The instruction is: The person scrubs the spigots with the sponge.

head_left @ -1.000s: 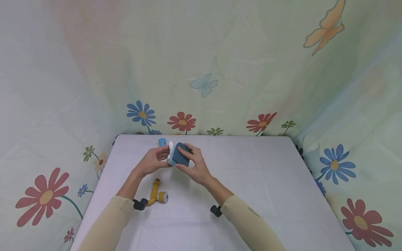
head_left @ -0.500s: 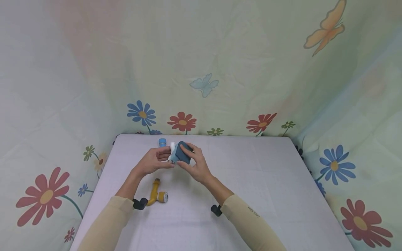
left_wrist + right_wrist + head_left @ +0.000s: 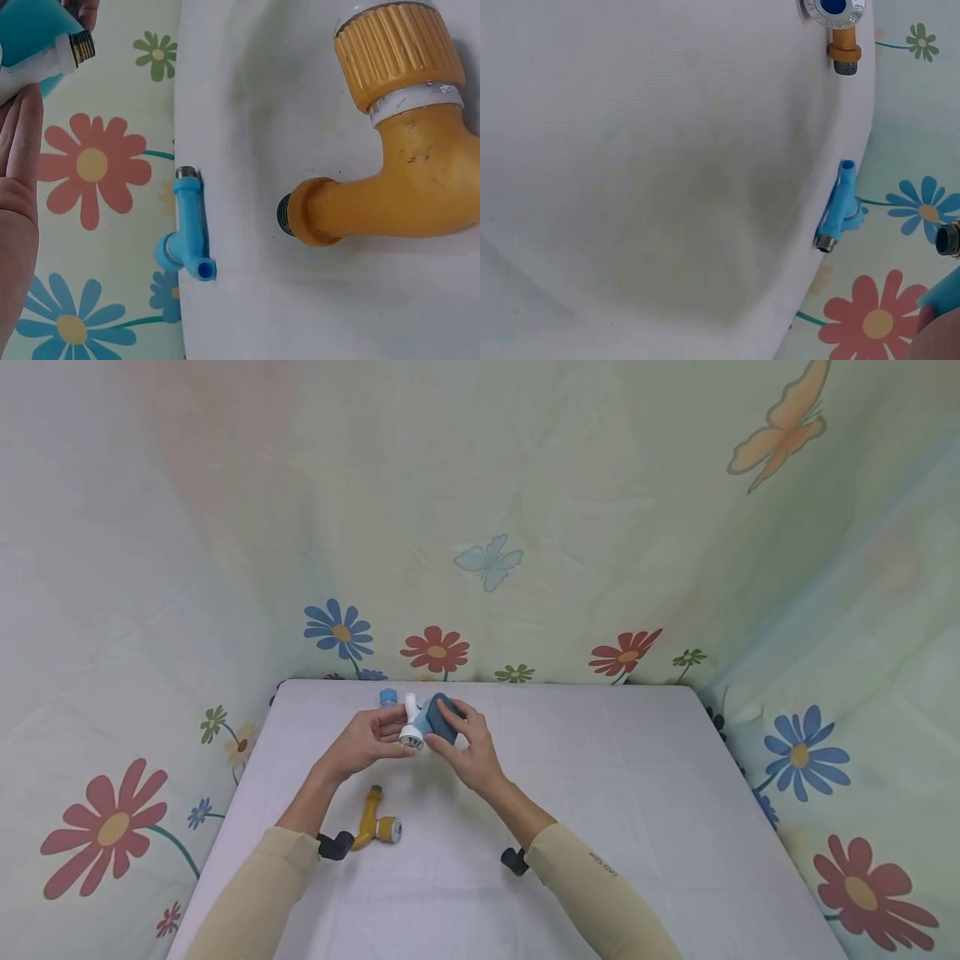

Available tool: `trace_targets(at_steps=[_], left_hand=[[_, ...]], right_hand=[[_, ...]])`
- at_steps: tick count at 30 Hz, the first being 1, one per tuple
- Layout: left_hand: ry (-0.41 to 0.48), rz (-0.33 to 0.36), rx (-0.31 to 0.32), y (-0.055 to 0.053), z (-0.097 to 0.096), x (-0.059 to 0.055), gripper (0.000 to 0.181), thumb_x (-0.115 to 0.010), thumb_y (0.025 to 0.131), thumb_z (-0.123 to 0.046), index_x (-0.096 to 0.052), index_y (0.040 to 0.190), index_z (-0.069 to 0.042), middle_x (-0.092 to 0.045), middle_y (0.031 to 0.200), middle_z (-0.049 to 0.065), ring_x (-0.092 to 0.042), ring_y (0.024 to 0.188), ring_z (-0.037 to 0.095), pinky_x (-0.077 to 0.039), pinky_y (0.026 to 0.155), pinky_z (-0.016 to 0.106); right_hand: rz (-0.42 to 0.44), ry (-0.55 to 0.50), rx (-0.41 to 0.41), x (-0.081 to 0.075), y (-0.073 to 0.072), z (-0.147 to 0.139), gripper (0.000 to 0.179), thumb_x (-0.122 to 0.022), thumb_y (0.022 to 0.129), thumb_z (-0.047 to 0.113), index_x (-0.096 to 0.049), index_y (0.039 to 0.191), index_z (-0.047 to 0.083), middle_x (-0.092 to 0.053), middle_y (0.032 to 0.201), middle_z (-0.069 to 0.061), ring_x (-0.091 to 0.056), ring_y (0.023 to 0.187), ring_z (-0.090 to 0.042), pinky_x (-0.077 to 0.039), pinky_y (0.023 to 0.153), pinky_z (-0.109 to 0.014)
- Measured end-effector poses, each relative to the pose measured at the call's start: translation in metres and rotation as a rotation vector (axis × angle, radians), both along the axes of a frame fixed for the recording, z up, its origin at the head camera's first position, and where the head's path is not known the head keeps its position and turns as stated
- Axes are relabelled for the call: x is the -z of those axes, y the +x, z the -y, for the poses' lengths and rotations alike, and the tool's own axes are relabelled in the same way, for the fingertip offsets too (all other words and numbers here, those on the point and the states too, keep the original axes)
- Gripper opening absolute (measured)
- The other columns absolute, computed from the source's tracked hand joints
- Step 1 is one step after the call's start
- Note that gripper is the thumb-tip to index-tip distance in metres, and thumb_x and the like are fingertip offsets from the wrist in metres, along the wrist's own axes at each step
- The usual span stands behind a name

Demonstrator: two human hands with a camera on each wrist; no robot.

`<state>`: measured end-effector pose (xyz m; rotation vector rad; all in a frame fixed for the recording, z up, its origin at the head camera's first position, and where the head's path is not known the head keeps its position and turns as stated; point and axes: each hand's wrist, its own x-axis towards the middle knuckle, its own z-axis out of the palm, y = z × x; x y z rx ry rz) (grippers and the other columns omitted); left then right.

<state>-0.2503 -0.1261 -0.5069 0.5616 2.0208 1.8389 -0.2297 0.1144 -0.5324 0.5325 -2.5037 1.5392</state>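
While left hand [image 3: 366,742] holds tap [image 3: 412,732] — white body [image 3: 36,69], brassy thread [image 3: 82,47].

The left wrist view's edges crop the left hand [image 3: 16,206], white tap [image 3: 34,71] and yellow tap [image 3: 427,172]; the right wrist view's corner crops the right hand [image 3: 941,339]; lettering [image 3: 602,865] on the right sleeve [image 3: 596,897] is too small to read

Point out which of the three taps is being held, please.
The white tap: the left hand holds it, while the blue tap and the yellow tap lie on the table.
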Motion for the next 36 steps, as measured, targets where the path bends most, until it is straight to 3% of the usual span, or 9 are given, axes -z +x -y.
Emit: trace_targets(at_steps=[8, 16, 22, 36], left_hand=[[0.021, 0.004, -0.022, 0.0, 0.002, 0.0, 0.083, -0.088, 0.084, -0.016, -0.046, 0.155, -0.004, -0.053, 0.156, 0.018, -0.056, 0.139, 0.034, -0.056, 0.102, 0.033], [0.047, 0.019, -0.022, 0.001, 0.003, 0.001, 0.08, -0.088, 0.084, -0.013, -0.048, 0.153, -0.004, -0.052, 0.156, 0.019, -0.056, 0.139, 0.035, -0.056, 0.101, 0.034], [0.064, 0.016, -0.01, 0.0, 0.004, 0.001, 0.079, -0.088, 0.084, -0.012, -0.049, 0.152, -0.002, -0.053, 0.155, 0.02, -0.057, 0.138, 0.034, -0.056, 0.101, 0.034], [0.063, 0.022, -0.018, 0.0, 0.008, 0.003, 0.078, -0.084, 0.087, -0.008, -0.046, 0.154, -0.001, -0.052, 0.156, 0.021, -0.056, 0.14, 0.035, -0.057, 0.1, 0.032]], right_hand=[[0.028, 0.023, 0.044, 0.001, 0.001, 0.002, 0.066, -0.073, 0.096, 0.043, -0.049, 0.156, 0.027, -0.037, 0.164, -0.015, -0.035, 0.147, -0.037, -0.044, 0.115, -0.06], [0.012, 0.187, 0.136, 0.002, -0.002, -0.002, 0.069, -0.076, 0.093, 0.048, -0.052, 0.154, 0.026, -0.038, 0.162, -0.017, -0.035, 0.145, -0.037, -0.048, 0.112, -0.057], [-0.006, 0.248, 0.187, 0.003, -0.004, -0.005, 0.069, -0.075, 0.092, 0.053, -0.055, 0.152, 0.025, -0.04, 0.161, -0.017, -0.037, 0.141, -0.036, -0.051, 0.108, -0.055], [0.001, 0.184, 0.217, 0.011, -0.005, -0.007, 0.07, -0.075, 0.091, 0.056, -0.055, 0.152, 0.027, -0.04, 0.161, -0.016, -0.037, 0.14, -0.035, -0.051, 0.106, -0.055]])
